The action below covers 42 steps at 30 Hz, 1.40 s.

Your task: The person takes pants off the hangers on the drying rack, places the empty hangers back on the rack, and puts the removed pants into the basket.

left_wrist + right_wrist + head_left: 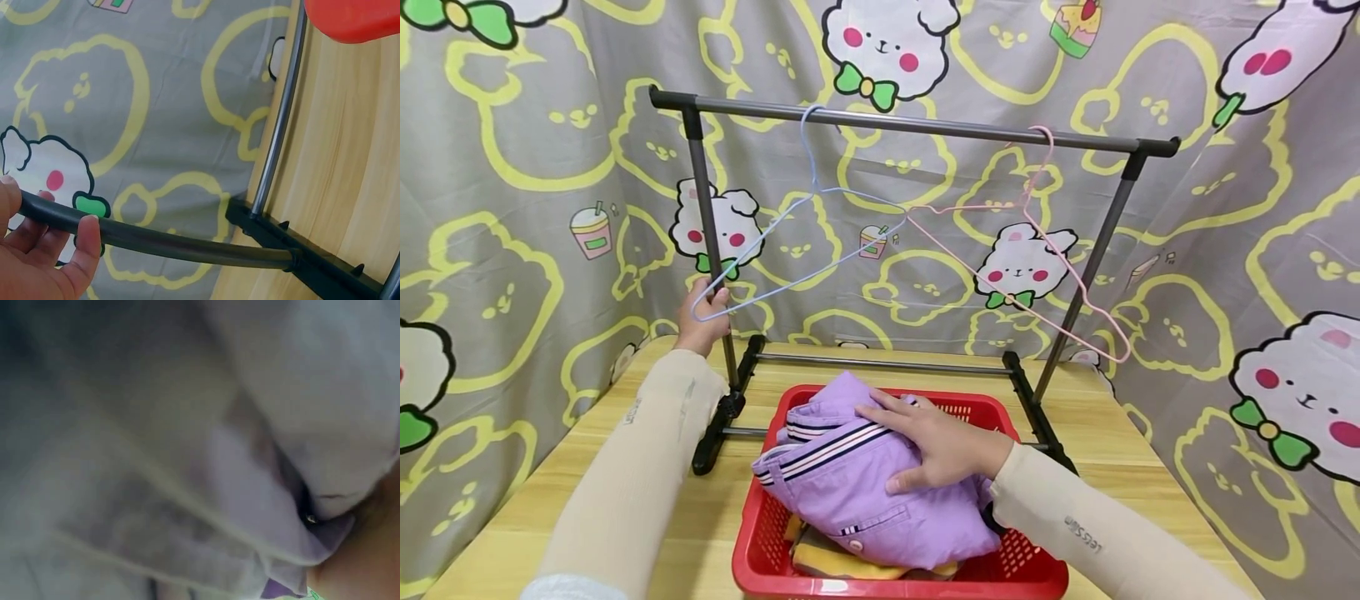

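My left hand [702,323] grips the left upright post [703,200] of a grey and black clothes rack. In the left wrist view, the thumb and fingers of that hand [47,262] are curled round the post [162,240]. My right hand [947,442] rests with spread fingers on purple trousers [842,492] with a striped waistband. They lie bundled in a red basket [747,542], over a yellow and grey cloth [838,560]. The right wrist view is blurred, filled by close fabric [250,481].
A blue hanger [763,237] and a pink hanger [973,265] hang from the rack's top bar [917,123]. The rack's black feet [711,442] stand on a wooden table [685,533]. A patterned grey curtain [550,308] encloses the back and sides.
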Tool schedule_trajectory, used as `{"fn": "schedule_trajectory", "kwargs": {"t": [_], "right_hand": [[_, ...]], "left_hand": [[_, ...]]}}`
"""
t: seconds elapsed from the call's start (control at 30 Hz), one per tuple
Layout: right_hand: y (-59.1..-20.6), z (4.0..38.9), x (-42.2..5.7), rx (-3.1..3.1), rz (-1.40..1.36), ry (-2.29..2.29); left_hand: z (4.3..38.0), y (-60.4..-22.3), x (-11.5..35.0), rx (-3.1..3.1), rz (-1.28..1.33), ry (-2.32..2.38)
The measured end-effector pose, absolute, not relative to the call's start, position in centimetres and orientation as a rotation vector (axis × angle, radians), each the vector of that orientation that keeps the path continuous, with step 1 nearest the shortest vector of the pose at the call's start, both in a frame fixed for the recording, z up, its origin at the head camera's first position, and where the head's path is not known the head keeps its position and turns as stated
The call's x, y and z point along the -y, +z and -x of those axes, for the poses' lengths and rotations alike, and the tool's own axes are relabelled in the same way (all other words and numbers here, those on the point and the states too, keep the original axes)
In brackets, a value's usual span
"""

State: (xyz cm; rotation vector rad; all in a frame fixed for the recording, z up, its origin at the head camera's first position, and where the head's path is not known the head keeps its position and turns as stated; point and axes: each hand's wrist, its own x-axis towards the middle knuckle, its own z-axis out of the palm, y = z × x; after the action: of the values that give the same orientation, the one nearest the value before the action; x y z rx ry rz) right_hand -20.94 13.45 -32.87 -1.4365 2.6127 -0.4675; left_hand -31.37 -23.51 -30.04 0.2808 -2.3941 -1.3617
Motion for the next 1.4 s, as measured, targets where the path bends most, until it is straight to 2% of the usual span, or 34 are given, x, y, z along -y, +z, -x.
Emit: {"fn": "schedule_trajectory", "kwargs": {"t": [0.57, 1.4], "right_hand": [[-34.8, 22.0, -11.5, -2.593, 1.248, -0.229], [-35.4, 22.5, -10.2, -2.634, 1.215, 0.027]], "left_hand": [[31.7, -30.7, 24.0, 2.419, -0.258, -1.327], [32.6, -31.1, 23.7, 2.347, -0.295, -1.49]]}}
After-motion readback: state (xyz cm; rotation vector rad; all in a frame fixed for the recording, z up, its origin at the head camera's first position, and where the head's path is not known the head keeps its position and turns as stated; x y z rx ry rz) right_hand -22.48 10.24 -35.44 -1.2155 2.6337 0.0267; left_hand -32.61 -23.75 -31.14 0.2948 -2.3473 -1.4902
